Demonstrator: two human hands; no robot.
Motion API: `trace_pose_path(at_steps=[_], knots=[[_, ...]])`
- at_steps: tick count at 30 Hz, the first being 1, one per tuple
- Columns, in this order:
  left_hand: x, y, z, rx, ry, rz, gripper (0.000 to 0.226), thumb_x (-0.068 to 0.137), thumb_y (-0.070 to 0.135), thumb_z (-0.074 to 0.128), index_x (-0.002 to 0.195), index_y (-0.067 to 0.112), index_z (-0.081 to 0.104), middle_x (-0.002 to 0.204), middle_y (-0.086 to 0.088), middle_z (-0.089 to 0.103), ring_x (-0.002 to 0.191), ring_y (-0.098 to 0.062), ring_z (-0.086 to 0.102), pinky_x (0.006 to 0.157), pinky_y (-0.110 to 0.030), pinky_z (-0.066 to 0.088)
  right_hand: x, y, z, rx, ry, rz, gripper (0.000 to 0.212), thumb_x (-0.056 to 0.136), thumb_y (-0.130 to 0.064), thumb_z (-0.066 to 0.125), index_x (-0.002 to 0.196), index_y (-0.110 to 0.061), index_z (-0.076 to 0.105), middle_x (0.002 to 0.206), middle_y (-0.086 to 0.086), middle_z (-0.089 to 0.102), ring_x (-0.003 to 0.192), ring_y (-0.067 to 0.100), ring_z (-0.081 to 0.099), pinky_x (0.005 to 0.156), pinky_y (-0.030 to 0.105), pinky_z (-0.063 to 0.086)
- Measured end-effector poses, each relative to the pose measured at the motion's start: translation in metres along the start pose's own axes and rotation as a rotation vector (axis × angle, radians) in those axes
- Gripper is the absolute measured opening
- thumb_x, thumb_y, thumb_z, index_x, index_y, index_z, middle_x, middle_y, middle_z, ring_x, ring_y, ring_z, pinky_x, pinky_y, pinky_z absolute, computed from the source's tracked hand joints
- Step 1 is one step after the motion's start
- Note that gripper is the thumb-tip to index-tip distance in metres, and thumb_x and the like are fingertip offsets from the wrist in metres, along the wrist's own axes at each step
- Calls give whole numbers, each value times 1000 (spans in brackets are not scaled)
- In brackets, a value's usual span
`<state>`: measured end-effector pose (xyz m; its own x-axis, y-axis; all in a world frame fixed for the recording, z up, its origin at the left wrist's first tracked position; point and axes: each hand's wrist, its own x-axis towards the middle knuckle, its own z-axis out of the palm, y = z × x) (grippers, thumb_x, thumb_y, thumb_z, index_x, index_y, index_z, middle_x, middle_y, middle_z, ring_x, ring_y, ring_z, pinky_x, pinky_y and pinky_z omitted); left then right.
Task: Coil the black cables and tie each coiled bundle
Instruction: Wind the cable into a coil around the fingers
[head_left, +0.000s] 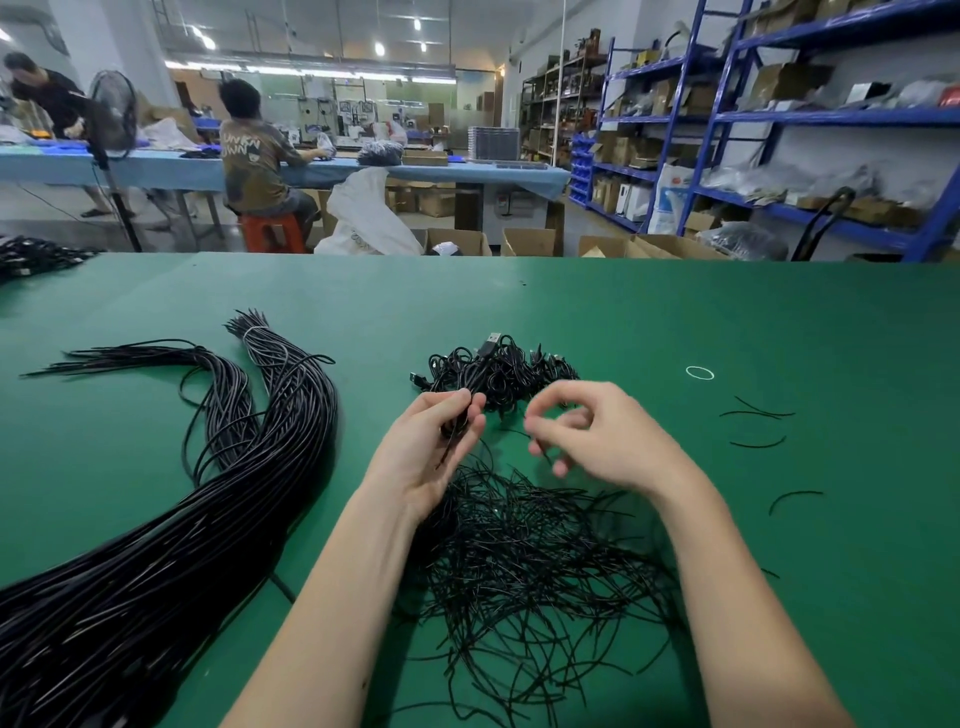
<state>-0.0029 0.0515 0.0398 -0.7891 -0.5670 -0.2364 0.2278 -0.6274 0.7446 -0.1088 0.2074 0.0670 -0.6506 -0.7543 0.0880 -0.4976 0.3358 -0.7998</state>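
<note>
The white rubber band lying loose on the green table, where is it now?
In the head view, the white rubber band lies flat on the green table, to the right beyond the right hand, right of the pile of coiled cables and just beyond some stray black ties.

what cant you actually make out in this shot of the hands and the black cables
Head view:
- Coiled black cable in the left hand: the curled fingers hide whether it is tied.
- Thin black tie wire pinched by the right hand: motion blur, too thin to follow.
- Long black cable bundle: cut off by the left and bottom edges.
</note>
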Motion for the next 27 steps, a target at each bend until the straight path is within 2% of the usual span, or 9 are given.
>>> trace_pose_path(at_steps=[2, 4, 7, 10, 15, 18, 22, 24, 27], knots=[[2, -4, 3, 58, -29, 42, 10, 92, 1, 65, 84, 6, 62, 82, -12, 76, 63, -8, 68, 63, -19, 57, 5, -3, 10, 188, 175, -58, 10, 96, -23, 70, 89, -30, 72, 76, -6, 76, 54, 10, 67, 45, 19, 46], [2, -9, 6, 128, -58, 85, 14, 92, 0, 65, 80, 6, 62, 82, -13, 74, 62, -8, 67, 65, -19, 57, 9, -5, 20, 271, 247, -92, 16, 95, -15, 69, 92, -29, 76, 78, -4, 76, 56, 11, 66, 48, 23, 51], [1, -12, 9, 199, -83, 154, 16, 92, 0, 66, 77, 7, 62, 75, -12, 70, 61, -9, 65, 65, -20, 57, 11, -4, 28, 251, 257, -142, 22, 94, -8, 68, 98, -27, 79, 80, -8, 78, 63, 5, 66, 58, 20, 56], [0, -13, 10, 222, -96, 184, 13, 92, 0, 66, 80, 5, 62, 77, -13, 71, 63, -10, 65, 67, -21, 57, 10, -2, 25, 109, 362, -215, 21, 91, -15, 74, 90, -36, 79, 79, -23, 75, 76, -7, 69, 73, 7, 50], [-2, -16, 14, 216, -103, 186, 10, 90, -2, 68, 81, 2, 64, 73, -10, 70, 65, -11, 67, 69, -21, 58, 12, -3, 31, 134, 440, -210, 11, 82, -21, 82, 80, -30, 77, 71, -20, 73, 57, -3, 64, 61, 6, 45], [-3, -17, 13, 189, -91, 174, 11, 90, -3, 67, 80, 1, 64, 70, -10, 70, 66, -12, 69, 69, -20, 58, 11, -2, 35, 126, 419, -246, 11, 86, -16, 79, 82, -26, 80, 71, -20, 73, 63, -5, 67, 64, 5, 46], [-1, -16, 12, 145, -78, 165, 10, 91, -3, 65, 81, 0, 64, 71, -10, 70, 67, -12, 70, 69, -21, 58, 10, 1, 33, 152, 300, -219, 23, 89, -8, 74, 100, -26, 82, 89, -15, 78, 76, -3, 72, 72, 10, 52], [-1, -18, 12, 141, -79, 154, 7, 91, -1, 66, 84, -1, 65, 72, -11, 70, 68, -12, 70, 68, -20, 58, 10, 2, 31, 140, 281, -202, 25, 91, -9, 73, 103, -30, 81, 96, -15, 77, 82, -1, 72, 79, 15, 54], [-1, -21, 14, 115, -78, 132, 5, 90, 0, 67, 86, 0, 67, 75, -11, 72, 70, -13, 71, 69, -20, 58, 10, 3, 27, 168, 275, -171, 24, 94, -12, 71, 100, -33, 82, 96, -13, 77, 86, 6, 73, 84, 27, 58]])
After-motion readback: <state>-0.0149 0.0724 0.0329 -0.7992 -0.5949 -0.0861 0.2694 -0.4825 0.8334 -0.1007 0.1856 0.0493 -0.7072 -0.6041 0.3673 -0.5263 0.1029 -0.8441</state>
